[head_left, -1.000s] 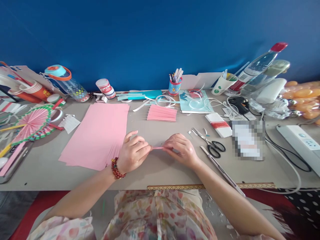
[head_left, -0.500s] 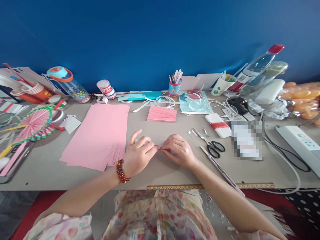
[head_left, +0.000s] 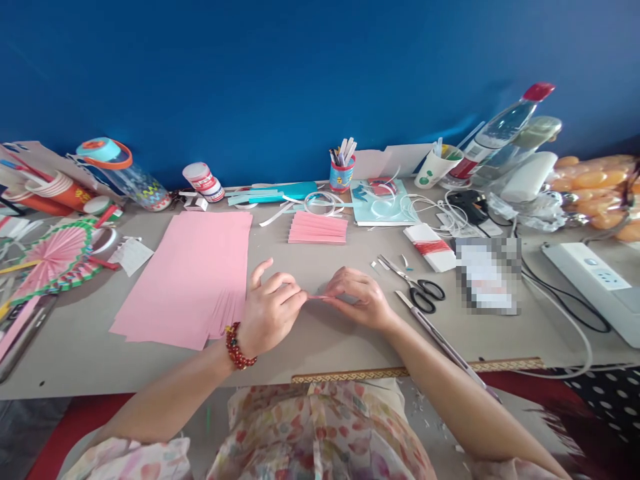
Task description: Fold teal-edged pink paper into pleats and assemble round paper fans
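Note:
Between my two hands, above the table, stretches a thin pink paper strip (head_left: 316, 297), seen nearly edge-on. My left hand (head_left: 275, 310) pinches its left end between thumb and fingertips, with the index finger raised. At the other end my right hand (head_left: 361, 299) pinches the strip, its fingers curled and hiding that end. Just beyond the hands lies a pleated pink paper (head_left: 318, 228). To the left are large pink sheets (head_left: 185, 273), with narrow folded pink pieces (head_left: 225, 312) on their near right corner, beside my left wrist.
Right of my hands lie black-handled scissors (head_left: 417, 288) and a slim cutter (head_left: 435, 333). Thread wound on a white card (head_left: 431, 247) is behind them. A pen holder (head_left: 341, 172), glue jar (head_left: 203, 182) and water bottle (head_left: 125, 173) stand along the wall. A power strip (head_left: 595, 280) sits far right.
My left hand has moved slightly left, away from the right hand, so more of the pink strip shows between them. The whole view has shifted a little.

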The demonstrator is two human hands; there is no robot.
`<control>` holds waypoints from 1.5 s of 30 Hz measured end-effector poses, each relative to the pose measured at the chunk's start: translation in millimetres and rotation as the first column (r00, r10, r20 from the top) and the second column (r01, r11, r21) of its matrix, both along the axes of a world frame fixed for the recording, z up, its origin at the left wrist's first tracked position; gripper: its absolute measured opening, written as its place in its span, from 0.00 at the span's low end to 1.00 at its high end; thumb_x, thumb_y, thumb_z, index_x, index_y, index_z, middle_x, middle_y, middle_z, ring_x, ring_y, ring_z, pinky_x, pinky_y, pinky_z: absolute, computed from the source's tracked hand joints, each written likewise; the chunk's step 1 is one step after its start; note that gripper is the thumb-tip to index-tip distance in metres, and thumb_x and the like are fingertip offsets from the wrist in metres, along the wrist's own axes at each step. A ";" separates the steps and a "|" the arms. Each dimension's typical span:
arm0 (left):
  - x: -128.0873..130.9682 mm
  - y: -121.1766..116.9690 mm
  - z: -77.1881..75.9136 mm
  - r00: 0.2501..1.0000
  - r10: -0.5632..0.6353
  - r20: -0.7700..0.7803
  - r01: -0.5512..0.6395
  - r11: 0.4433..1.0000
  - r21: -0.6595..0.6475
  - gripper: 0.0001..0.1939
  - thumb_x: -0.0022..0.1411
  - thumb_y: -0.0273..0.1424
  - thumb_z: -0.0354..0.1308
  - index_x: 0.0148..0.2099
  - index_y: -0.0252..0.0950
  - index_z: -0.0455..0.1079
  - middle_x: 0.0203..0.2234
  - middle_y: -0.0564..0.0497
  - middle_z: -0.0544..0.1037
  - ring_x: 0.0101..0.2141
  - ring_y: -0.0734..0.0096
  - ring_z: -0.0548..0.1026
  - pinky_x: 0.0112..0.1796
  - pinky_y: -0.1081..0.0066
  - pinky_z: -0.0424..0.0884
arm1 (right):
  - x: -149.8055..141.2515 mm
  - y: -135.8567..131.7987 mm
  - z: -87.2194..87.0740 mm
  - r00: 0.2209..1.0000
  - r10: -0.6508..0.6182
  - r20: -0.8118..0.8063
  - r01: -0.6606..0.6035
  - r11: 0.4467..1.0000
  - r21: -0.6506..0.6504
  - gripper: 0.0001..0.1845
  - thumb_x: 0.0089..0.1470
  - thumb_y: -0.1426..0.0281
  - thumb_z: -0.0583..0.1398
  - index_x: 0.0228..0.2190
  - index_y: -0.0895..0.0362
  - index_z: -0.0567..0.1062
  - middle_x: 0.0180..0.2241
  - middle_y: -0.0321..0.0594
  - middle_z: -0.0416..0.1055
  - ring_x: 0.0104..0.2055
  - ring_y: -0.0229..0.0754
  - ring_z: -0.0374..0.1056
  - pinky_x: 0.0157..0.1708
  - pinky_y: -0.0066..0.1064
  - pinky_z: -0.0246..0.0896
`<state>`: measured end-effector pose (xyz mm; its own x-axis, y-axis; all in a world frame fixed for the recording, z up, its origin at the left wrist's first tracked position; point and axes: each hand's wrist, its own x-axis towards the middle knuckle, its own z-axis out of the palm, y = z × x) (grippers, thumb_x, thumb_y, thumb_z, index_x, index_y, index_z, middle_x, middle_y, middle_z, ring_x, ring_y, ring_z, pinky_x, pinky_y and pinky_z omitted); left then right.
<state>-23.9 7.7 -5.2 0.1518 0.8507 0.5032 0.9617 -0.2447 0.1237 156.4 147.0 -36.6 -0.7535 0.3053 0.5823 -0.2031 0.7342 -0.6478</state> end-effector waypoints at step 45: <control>-34.5 5.1 -0.5 0.898 -0.031 0.438 0.013 0.999 0.044 0.03 0.63 0.32 0.61 0.39 0.40 0.73 0.32 0.54 0.80 0.38 0.70 0.76 0.59 0.54 0.59 | -21.3 -3.5 27.2 0.974 -0.218 0.058 0.182 0.911 0.370 0.05 0.59 0.75 0.60 0.37 0.55 0.75 0.35 0.38 0.78 0.42 0.42 0.68 0.49 0.40 0.60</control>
<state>-58.4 12.8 -5.7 -0.0730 0.8283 0.5555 0.8065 -0.2787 0.5215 135.0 143.5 -9.4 -0.7564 0.2384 0.6091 0.0220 0.9400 -0.3406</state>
